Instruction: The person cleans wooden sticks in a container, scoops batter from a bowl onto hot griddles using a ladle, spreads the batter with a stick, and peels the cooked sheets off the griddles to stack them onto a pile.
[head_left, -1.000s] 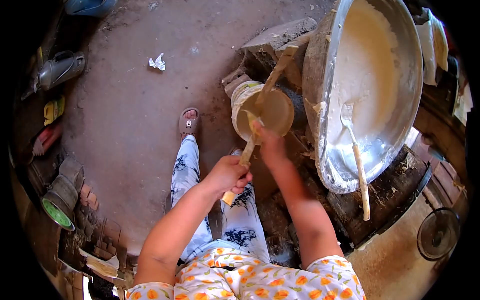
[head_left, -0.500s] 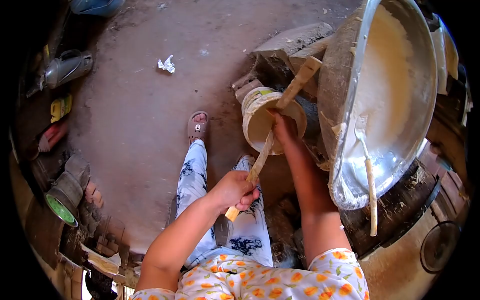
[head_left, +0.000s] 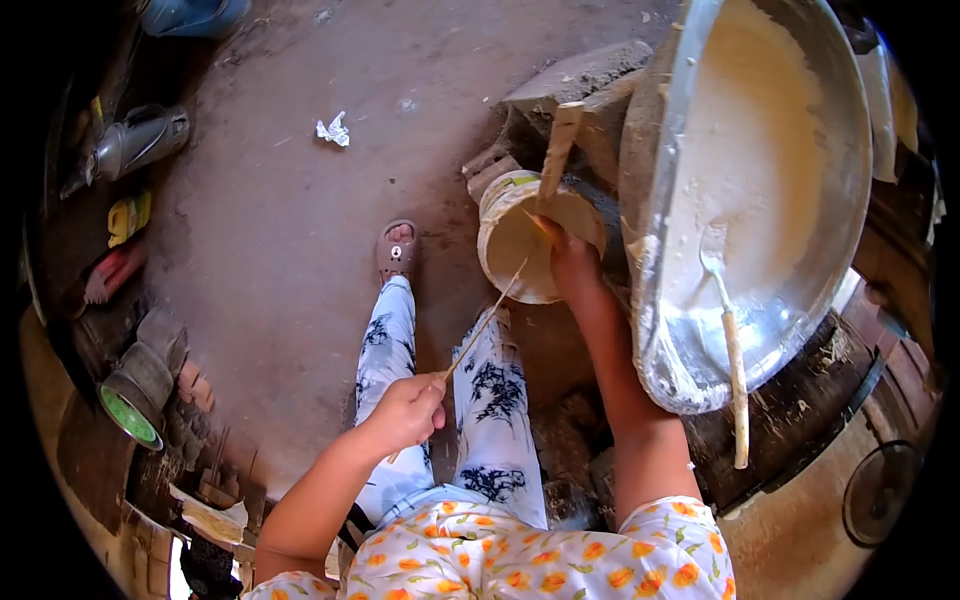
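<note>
The left hand [head_left: 408,412] is closed around the lower part of a thin stick [head_left: 484,328], held in front of the trousers [head_left: 492,400]. A short end of the stick shows below the fist, and the longer part slants up and away, to the right, so that its far end lies over the bucket [head_left: 519,291], close to the right hand [head_left: 570,248]. The right hand is over the mouth of the bucket, fingers bent, with a small yellowish tip showing beside them; it is too dark to tell just what they grip, or whether they touch the stick. A flat wooden bar [head_left: 560,145] rises just beyond the right hand, its top above the bucket's far rim; its lower end is hidden. The bucket is pale and smeared, and sits beside some rough blocks [head_left: 580,80]. Right of it is a large metal basin [head_left: 667,225] holding a pale, thick mix [head_left: 755,130]. A scraper [head_left: 730,335] rests in the basin, its blade in the mix and its wooden handle over the near rim. On the floor [head_left: 290,230], crumpled foil [head_left: 333,129] lies left of the bucket and beyond a foot in a slipper [head_left: 397,262].
</note>
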